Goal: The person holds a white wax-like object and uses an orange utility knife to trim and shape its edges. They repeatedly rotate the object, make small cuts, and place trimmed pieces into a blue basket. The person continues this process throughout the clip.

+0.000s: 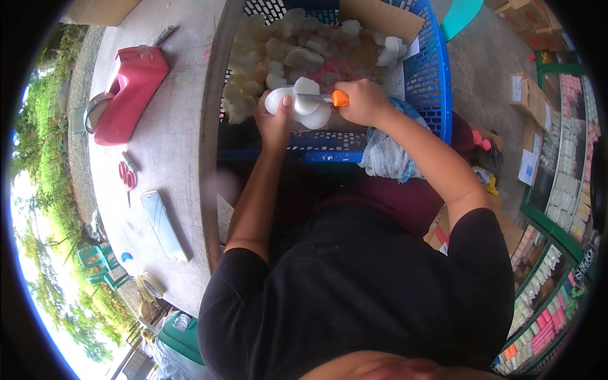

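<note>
My left hand [273, 130] grips a smooth white piece with rounded, petal-like lobes [312, 118], its thumb pressed on the near side. A knife [341, 98] with an orange handle is in my right hand [366, 102], and its blade lies against the white piece between the lobes. Both hands are over the near part of a blue plastic crate [441, 88]. Farther inside the crate lie several pale, translucent rounded pieces [303, 58]. A grey-blue cloth [387, 153] hangs over the crate's near edge, below my right wrist.
At left, a table [183, 120] bears a pink plastic holder [136, 95], red-handled scissors [128, 175], a phone [164, 226] and tape rolls [151, 286]. Brown cardboard [383, 20] lies at the crate's far end. A green-framed rack [527, 212] and cardboard boxes [531, 98] stand at right.
</note>
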{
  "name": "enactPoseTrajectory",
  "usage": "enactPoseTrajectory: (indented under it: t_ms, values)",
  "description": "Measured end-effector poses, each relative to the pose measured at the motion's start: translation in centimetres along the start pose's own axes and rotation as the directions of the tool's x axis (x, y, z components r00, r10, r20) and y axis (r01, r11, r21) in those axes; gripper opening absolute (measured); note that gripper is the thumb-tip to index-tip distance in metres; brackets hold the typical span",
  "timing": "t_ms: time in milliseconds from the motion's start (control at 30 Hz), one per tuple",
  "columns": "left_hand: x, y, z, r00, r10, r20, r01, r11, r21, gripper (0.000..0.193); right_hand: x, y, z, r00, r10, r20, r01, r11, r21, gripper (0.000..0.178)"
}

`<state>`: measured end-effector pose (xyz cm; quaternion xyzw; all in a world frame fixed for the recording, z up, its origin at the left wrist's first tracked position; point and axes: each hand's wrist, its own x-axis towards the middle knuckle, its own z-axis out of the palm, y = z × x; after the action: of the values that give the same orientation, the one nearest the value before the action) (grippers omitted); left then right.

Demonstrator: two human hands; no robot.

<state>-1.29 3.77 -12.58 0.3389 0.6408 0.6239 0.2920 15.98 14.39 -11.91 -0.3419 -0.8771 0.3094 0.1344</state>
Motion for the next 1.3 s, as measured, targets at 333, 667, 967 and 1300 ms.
enactPoseTrajectory:
  t_ms: [333, 667, 967, 1300]
  values:
    - [0.1, 0.5, 0.1, 0.999, -0.045, -0.004, 0.045, 0.995, 0.090, 0.031, 0.3, 0.1, 0.3, 0.981, 0.189, 0.046, -0.188, 0.982, -0.028, 0.013]
    - [0.0, 0.1, -0.5, 0.998, 0.063, 0.029, -0.064, 0.997, 0.042, 0.030, 1.6, 4.2, 1.1, 0.857, 0.473, 0.206, -0.455, 0.881, -0.130, 0.022]
    - [-0.3, 0.9, 0.1, 0.996, 0.014, 0.084, -0.027, 0.986, 0.162, 0.025, -0.4, 0.4, 0.9, 0.999, 0.017, 0.031, -0.020, 0.996, 0.091, 0.015]
    - [-1.0, 1.4, -0.7, 0.960, 0.228, 0.161, -0.229, 0.973, -0.010, 0.033, 1.2, 6.1, 3.6, 0.857, 0.481, 0.184, -0.465, 0.877, -0.124, 0.021]
